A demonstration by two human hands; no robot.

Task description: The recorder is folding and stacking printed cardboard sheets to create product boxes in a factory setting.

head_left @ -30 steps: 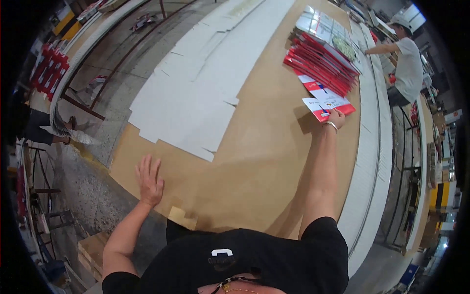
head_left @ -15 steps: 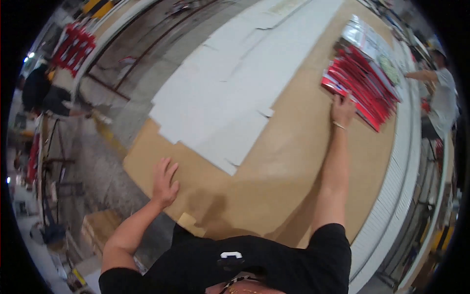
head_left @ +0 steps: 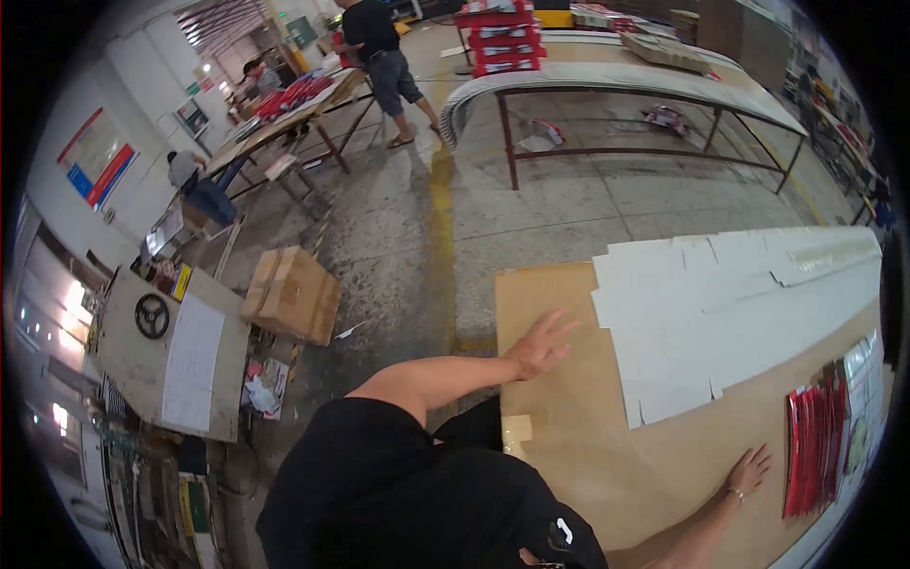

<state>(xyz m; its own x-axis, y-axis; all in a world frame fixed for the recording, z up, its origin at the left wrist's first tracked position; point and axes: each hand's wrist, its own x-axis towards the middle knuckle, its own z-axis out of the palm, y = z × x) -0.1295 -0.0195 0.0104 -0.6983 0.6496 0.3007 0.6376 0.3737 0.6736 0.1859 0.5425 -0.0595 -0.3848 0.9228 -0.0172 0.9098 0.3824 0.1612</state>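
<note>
My left hand (head_left: 542,349) is over the left part of a brown board table top (head_left: 559,417), its fingers stretched out and nothing in them. Short of the white cardboard sheet (head_left: 664,322), it holds no part of it. Toward the right side my right hand (head_left: 751,470) has its fingers spread, palm toward the board, and is empty. Just beyond its fingertips lies a fanned stack of red flat packages (head_left: 811,446), apart from the hand. Silvery packages (head_left: 859,389) adjoin the red ones on their far right side.
A cardboard box (head_left: 292,294) stands on the floor to the left, by a panel with a black handwheel (head_left: 152,316). Across the aisle, a metal-framed table (head_left: 616,81) carries stacked red packages (head_left: 502,40). A person in dark clothes (head_left: 374,47) stands near another work table.
The view has swung to the left, bringing in the aisle and far tables. My right hand has come off the red packages. My left hand stays open over the board.
</note>
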